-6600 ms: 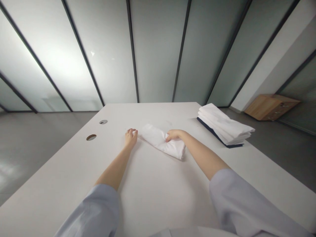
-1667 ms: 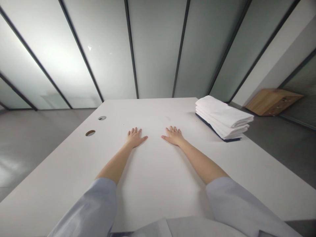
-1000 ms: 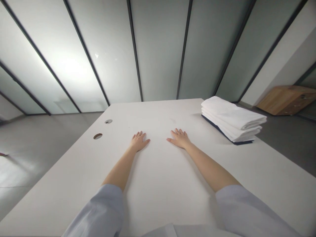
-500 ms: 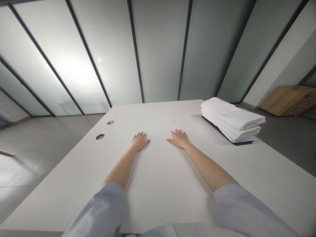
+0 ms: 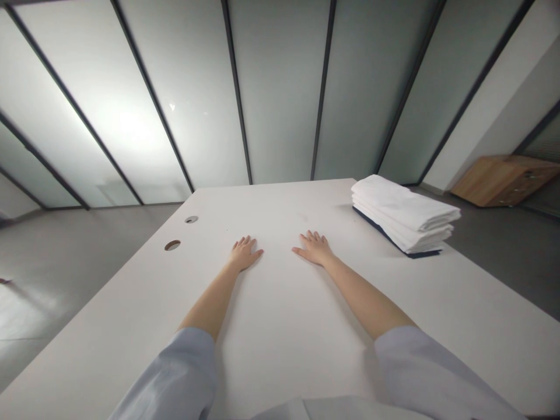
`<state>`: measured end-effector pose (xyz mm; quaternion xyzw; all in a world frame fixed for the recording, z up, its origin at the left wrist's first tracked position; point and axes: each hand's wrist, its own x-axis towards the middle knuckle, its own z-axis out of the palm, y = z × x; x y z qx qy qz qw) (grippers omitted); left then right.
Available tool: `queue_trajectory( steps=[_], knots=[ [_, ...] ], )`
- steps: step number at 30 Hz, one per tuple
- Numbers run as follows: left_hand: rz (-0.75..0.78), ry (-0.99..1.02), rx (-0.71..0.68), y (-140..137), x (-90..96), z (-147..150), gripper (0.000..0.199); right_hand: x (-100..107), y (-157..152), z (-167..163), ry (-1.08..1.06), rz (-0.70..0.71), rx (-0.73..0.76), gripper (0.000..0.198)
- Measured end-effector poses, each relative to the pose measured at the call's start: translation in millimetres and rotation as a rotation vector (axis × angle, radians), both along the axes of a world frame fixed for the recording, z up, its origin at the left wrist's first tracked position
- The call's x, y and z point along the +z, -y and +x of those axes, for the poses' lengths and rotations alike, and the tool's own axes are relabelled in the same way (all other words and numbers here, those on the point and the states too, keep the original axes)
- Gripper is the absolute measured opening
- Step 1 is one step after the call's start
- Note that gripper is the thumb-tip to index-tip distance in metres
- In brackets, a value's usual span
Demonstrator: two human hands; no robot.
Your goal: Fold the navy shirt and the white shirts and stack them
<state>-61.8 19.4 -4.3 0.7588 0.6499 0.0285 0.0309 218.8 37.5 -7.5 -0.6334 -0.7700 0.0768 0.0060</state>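
My left hand (image 5: 243, 254) lies flat on the white table (image 5: 271, 315), fingers apart and thumb pointing inward. To its right, my right hand (image 5: 315, 248) rests palm down in the same way, its fingers spread. Neither hand holds anything. On the right side of the table is a stack of folded white cloths (image 5: 405, 210), beyond my right hand and not touched by it. A dark navy piece (image 5: 424, 254), perhaps cloth, shows beneath the stack.
Two round holes are cut into the tabletop at the left: a nearer open one (image 5: 172, 245) and a farther one (image 5: 191, 219). Frosted glass panels (image 5: 280, 87) with dark frames stand behind the table. A wooden cabinet (image 5: 485, 181) sits on the floor at the far right.
The whole view has shifted slightly, so the table, cloths and hands appear a little farther left. Both hands stay flat on the table.
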Motion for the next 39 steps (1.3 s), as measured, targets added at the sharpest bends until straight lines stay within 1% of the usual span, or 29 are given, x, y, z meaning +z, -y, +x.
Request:
queue_trajectory(
  steps=[9,15,25,39],
  knots=[
    [-0.002,-0.012,0.003,-1.5,-1.5,-0.1,0.068,3.9,3.8,-0.7,0.003,0.004,0.003,0.086],
    [0.0,-0.007,0.001,-1.6,-1.3,0.4,0.068,2.0,2.6,0.1,0.006,0.007,0.004,0.086],
    [0.021,0.004,-0.016,-5.5,-7.2,-2.0,0.068,-0.5,1.5,0.9,0.002,0.024,0.004,0.086],
    [0.024,0.057,-0.012,-6.0,-7.6,-2.3,0.067,-1.8,0.6,0.9,0.01,0.027,0.008,0.086]
  ],
)
